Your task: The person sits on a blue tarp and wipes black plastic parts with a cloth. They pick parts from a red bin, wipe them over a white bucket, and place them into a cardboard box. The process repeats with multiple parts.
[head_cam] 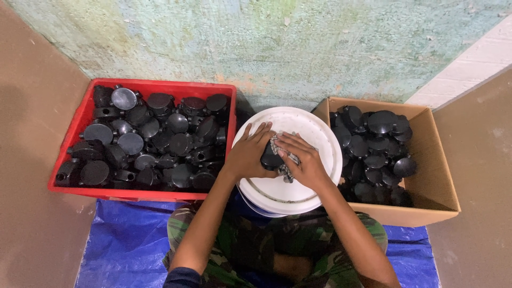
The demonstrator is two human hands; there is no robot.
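Observation:
My left hand grips a round black plastic fitting on top of an upturned white bucket. My right hand presses a grey patterned rag against that fitting. Both hands meet over the middle of the bucket, between my knees.
A red crate full of several black round fittings stands at the left. A cardboard box with more of the same fittings stands at the right. I sit on a blue tarpaulin, facing a stained greenish wall.

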